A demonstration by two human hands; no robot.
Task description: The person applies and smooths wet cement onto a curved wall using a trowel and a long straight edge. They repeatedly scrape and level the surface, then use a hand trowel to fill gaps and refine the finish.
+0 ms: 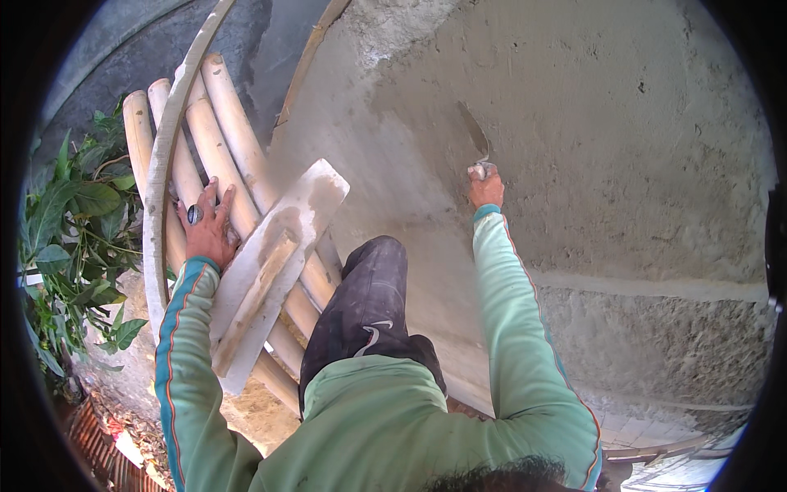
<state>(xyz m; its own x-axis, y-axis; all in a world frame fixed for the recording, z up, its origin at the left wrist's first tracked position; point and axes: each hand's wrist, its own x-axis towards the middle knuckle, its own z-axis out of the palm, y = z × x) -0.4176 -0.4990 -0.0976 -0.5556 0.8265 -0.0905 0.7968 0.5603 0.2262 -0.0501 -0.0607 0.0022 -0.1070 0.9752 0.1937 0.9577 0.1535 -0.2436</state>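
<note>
My right hand (486,189) is closed round the handle of a trowel (473,131), its blade pointing away from me against the wet grey plaster of the wall (574,164). To the left, my left hand (209,225) rests with fingers spread on a row of bamboo poles (225,168), holding nothing. A dark-stoned ring (195,214) is on one of its fingers. Just beside that hand a pale plastering float (316,197) lies across the poles, its wooden handle (258,299) facing up.
A long curved strip (157,193) crosses the poles left of my hand. Leafy green plants (78,221) grow at the far left, above a rusty corrugated sheet (98,447). Lower right, a ledge (656,285) runs along the wall above a rougher band (656,344).
</note>
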